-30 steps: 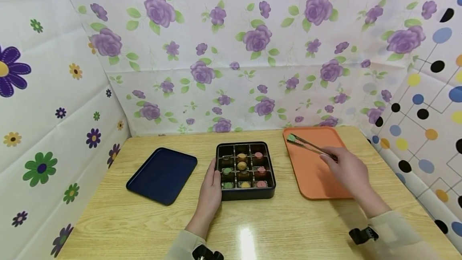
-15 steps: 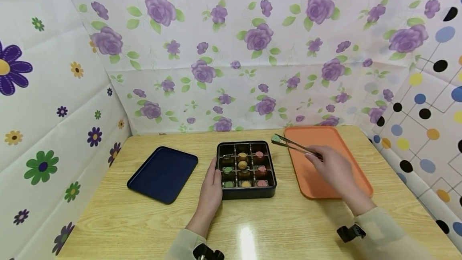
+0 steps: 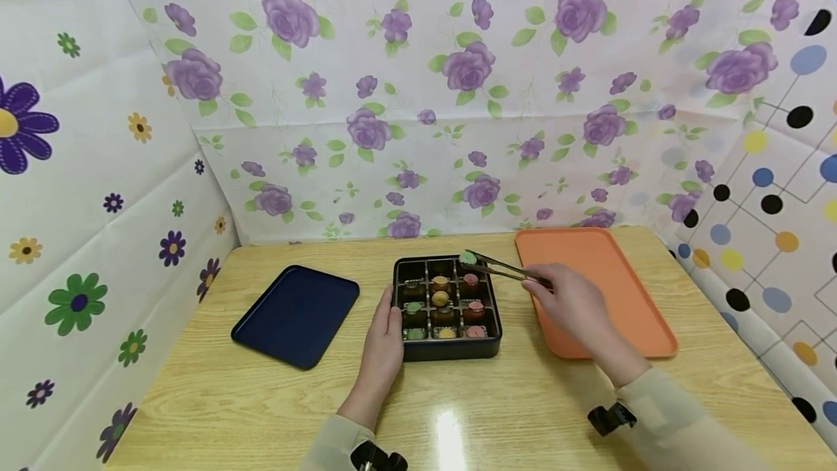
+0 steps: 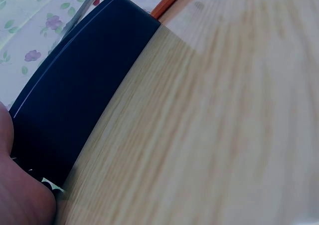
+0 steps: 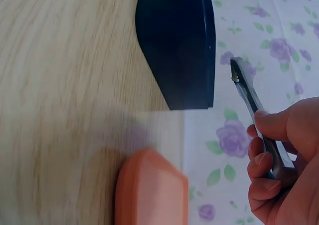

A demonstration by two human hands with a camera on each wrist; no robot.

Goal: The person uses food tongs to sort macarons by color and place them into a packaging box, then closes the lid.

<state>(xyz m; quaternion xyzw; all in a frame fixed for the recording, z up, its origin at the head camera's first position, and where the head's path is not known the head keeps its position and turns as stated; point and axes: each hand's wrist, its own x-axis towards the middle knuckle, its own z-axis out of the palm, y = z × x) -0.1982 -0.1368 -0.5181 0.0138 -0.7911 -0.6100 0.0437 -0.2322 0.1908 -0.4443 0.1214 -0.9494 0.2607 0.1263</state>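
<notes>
Pinching tongs (image 3: 500,268) in right hand (image 3: 567,302), green sweet (image 3: 467,258) over box's (image 3: 447,349) far-right edge, left hand (image 3: 383,340) flat, fingers (image 3: 391,308) straight, against left wall.

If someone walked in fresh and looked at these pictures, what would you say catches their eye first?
Probably the dark compartment box of small coloured sweets at the table's middle, with the right hand holding tongs that pinch a green sweet over its far right corner. The left hand rests against the box's left side. A navy tray lies to the left and an orange tray to the right.
</notes>
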